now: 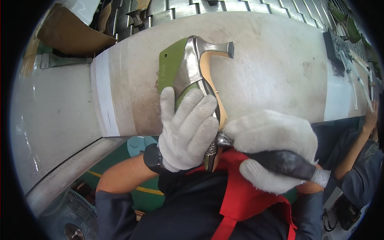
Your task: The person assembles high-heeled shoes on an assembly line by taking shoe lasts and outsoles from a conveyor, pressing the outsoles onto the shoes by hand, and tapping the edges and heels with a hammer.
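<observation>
A silver high-heeled shoe (191, 66) with a tan sole lies on its side on the workbench, a green shoe last (170, 64) inside it. Its heel points to the far right and its toe comes toward me. My left hand (188, 128), in a white knit glove, is wrapped over the middle of the shoe and presses it down. Glittering trim (211, 149) shows near the toe. In my gloved right hand (276, 140) is a tool with a black-wrapped handle (282, 163). Its metal end (224, 140) is at the sole edge near the toe; I cannot tell whether they touch.
Behind the pale workbench (272, 64) runs a metal slat conveyor (240, 6). Thin clear tubes (354, 78) and a dark block (335, 52) lie at the right end. Cardboard (72, 32) stands far left, a fan (74, 218) below. A co-worker's arm (358, 144) is at right.
</observation>
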{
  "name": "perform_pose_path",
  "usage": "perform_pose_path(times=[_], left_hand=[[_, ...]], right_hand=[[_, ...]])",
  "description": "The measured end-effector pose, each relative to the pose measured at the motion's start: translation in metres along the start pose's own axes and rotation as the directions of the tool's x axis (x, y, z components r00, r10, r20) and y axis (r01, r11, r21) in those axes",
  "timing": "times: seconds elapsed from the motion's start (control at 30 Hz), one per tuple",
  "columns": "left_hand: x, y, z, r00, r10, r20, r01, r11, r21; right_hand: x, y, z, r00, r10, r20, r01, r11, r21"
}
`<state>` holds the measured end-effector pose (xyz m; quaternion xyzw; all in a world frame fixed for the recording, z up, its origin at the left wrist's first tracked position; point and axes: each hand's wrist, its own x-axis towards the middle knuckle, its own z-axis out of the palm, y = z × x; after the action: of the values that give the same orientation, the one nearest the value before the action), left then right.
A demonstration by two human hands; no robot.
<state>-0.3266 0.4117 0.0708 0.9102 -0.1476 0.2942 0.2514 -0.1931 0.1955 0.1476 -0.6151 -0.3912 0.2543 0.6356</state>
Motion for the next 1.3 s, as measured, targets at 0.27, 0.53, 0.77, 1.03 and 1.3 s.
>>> perform_pose_path(times=[0.27, 0.53, 0.77, 1.03, 1.3], left_hand=[[0.001, 0.0, -0.004, 0.998, -0.029, 0.054, 0.031, 0.999, -0.039], [0.005, 0.002, -0.004, 0.999, -0.035, 0.036, 0.036, 0.998, -0.053], [-0.004, 0.0, 0.008, 0.998, -0.008, -0.063, 0.01, 1.0, 0.026], [-0.007, 0.01, 0.008, 0.992, -0.098, -0.085, 0.105, 0.991, 0.08], [-0.01, 0.012, 0.007, 0.979, -0.201, -0.017, 0.201, 0.979, 0.025]], right_hand=[[-0.011, -0.025, 0.024, 1.0, 0.025, 0.001, -0.024, 0.956, -0.293], [-0.04, -0.023, 0.059, 0.979, -0.04, -0.199, -0.011, 0.969, -0.248], [-0.065, -0.031, 0.075, 0.916, 0.239, -0.323, -0.164, 0.956, 0.242], [-0.028, -0.043, 0.061, 0.911, 0.22, -0.348, -0.23, 0.973, 0.014], [0.005, -0.031, 0.029, 0.83, 0.443, -0.337, -0.353, 0.887, 0.297]])
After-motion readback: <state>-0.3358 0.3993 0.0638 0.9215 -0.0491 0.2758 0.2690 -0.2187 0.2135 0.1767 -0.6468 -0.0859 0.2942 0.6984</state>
